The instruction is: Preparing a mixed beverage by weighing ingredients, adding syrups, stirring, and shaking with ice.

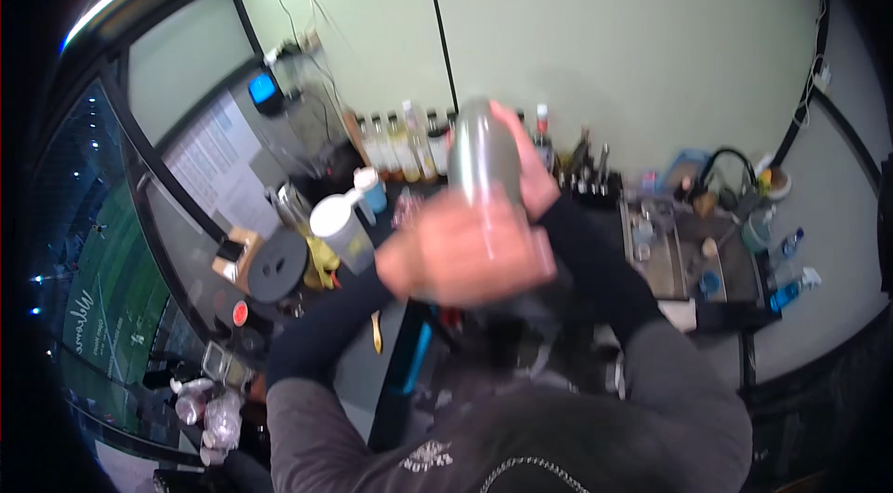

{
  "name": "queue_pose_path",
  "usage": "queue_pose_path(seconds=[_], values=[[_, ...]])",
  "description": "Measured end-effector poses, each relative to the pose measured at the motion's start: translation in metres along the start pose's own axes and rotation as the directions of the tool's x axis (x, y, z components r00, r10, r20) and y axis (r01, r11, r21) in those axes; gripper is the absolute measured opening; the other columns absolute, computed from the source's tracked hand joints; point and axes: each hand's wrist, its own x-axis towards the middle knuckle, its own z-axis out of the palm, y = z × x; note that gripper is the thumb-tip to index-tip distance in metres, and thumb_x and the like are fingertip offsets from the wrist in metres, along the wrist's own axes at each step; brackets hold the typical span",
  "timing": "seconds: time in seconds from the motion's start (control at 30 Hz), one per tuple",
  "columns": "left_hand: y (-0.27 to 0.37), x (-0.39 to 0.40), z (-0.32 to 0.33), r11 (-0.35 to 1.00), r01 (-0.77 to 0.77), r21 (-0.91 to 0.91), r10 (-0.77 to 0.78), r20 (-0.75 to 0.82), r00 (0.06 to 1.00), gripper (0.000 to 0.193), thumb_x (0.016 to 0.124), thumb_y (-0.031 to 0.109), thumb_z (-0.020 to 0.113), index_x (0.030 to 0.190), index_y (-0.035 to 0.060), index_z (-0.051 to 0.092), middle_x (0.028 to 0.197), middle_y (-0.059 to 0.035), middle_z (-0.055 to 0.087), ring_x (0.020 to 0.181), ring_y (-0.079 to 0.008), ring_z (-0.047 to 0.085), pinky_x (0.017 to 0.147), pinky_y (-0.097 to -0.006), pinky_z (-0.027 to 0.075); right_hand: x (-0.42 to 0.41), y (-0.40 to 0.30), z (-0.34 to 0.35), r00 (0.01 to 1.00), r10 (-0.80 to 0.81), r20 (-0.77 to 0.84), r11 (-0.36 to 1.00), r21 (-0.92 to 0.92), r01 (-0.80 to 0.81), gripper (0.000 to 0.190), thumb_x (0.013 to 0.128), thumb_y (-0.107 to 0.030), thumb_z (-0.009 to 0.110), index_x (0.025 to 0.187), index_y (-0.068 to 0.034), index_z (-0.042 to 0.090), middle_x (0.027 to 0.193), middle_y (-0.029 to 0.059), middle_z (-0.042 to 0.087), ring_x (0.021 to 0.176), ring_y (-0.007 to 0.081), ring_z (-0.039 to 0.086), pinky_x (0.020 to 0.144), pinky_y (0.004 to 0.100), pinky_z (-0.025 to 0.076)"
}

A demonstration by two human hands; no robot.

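Observation:
A shiny metal cocktail shaker is held up in front of me, its rounded far end pointing away towards the wall. My left hand wraps around the near end and hides it; motion blurs the fingers. Farther along, my right hand grips the shaker's right side, palm against the metal. Behind the shaker, a row of bottles stands along the wall. A white-lidded pitcher is left of my hands.
A blue-lidded cup, a round dark grey disc and a brush lie to the left. Clear plastic cups stand lower left. At right is a sink with a black tap and a blue spray bottle.

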Motion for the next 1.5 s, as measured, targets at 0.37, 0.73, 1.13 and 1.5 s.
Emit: queue_pose_path(seconds=[0.37, 0.73, 1.13, 1.5], values=[[0.046, -0.137, 0.062, 0.456, -0.843, 0.286, 0.753, 0.381, 0.536, 0.047, 0.095, 0.013, 0.059, 0.141, 0.0098, 0.057, 0.132, -0.0158, 0.063, 0.119, -0.0276, 0.064, 0.101, -0.0417, 0.055, -0.038, 0.047, 0.021, 0.945, -0.327, 0.026, 0.925, -0.194, 0.326, 0.058, 0.102, -0.058, 0.047, 0.124, -0.005, 0.058, 0.095, 0.0107, 0.068, 0.085, 0.0244, 0.072, 0.076, 0.0414, 0.063], [0.046, -0.153, 0.255, -0.205, 0.802, -0.562, -0.961, 0.273, -0.054, 0.135, 0.065, 0.028, 0.098, 0.162, 0.0019, 0.008, 0.142, -0.0291, 0.054, 0.129, -0.0395, 0.059, 0.106, -0.0447, 0.049, -0.064, 0.075, -0.162, 0.615, -0.788, 0.012, 0.186, -0.948, 0.257, 0.096, 0.079, -0.019, 0.086, 0.153, -0.002, 0.028, 0.134, 0.0117, 0.053, 0.127, 0.0217, 0.053, 0.111, 0.0385, 0.042], [0.122, -0.201, 0.344, -0.277, 0.816, -0.507, -0.956, 0.229, -0.182, 0.109, 0.067, 0.026, 0.096, 0.150, 0.0038, 0.030, 0.136, -0.0226, 0.059, 0.123, -0.0391, 0.063, 0.104, -0.0456, 0.052, -0.083, 0.104, -0.232, 0.702, -0.707, 0.079, 0.051, -0.985, 0.162, 0.084, 0.065, -0.026, 0.099, 0.126, -0.004, 0.046, 0.148, 0.0195, 0.045, 0.135, 0.0270, 0.049, 0.109, 0.0399, 0.044], [0.119, -0.212, 0.352, -0.296, 0.779, -0.553, -0.945, 0.291, -0.152, 0.107, 0.063, 0.030, 0.098, 0.147, 0.0074, 0.036, 0.136, -0.0197, 0.059, 0.118, -0.0402, 0.065, 0.097, -0.0454, 0.057, -0.068, 0.080, -0.252, 0.886, -0.465, -0.008, 0.468, -0.851, 0.238, 0.079, 0.065, -0.009, 0.094, 0.128, -0.004, 0.047, 0.114, 0.0139, 0.066, 0.109, 0.0219, 0.065, 0.097, 0.0372, 0.052]])
